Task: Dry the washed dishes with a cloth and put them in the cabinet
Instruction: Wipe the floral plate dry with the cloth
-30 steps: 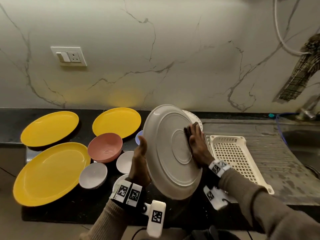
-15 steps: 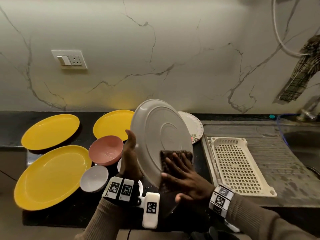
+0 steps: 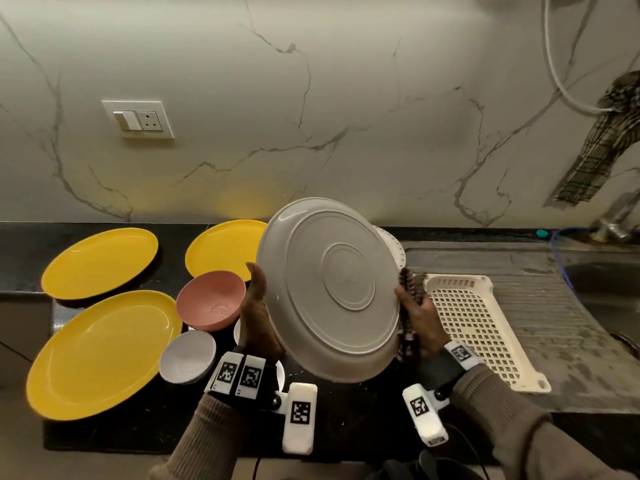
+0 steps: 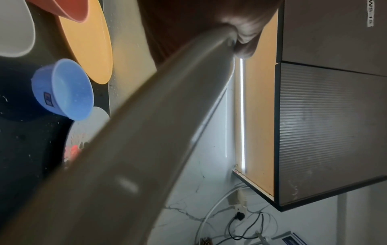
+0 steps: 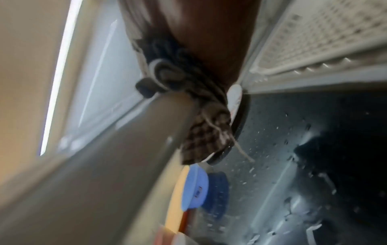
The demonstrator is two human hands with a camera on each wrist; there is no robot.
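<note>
A large plate (image 3: 329, 289) is held tilted above the table (image 3: 104, 434), between the left hand (image 3: 258, 317) at its left rim and the right hand (image 3: 420, 317) at its right rim, a cloth (image 3: 410, 289) between that hand and the plate. Left of them on the table lie three flat plates (image 3: 100, 351), with two bowls (image 3: 211, 299) between those and the left hand. A drainer tray (image 3: 478, 327) sits on the draining board (image 3: 554, 306) to the right; a patterned plate (image 3: 393, 249) lies behind the held one. A socket (image 3: 138, 119) is on the wall behind.

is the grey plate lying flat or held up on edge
Held up on edge, tilted: the grey plate shows its underside, the left hand and right hand at opposite rims.
</note>
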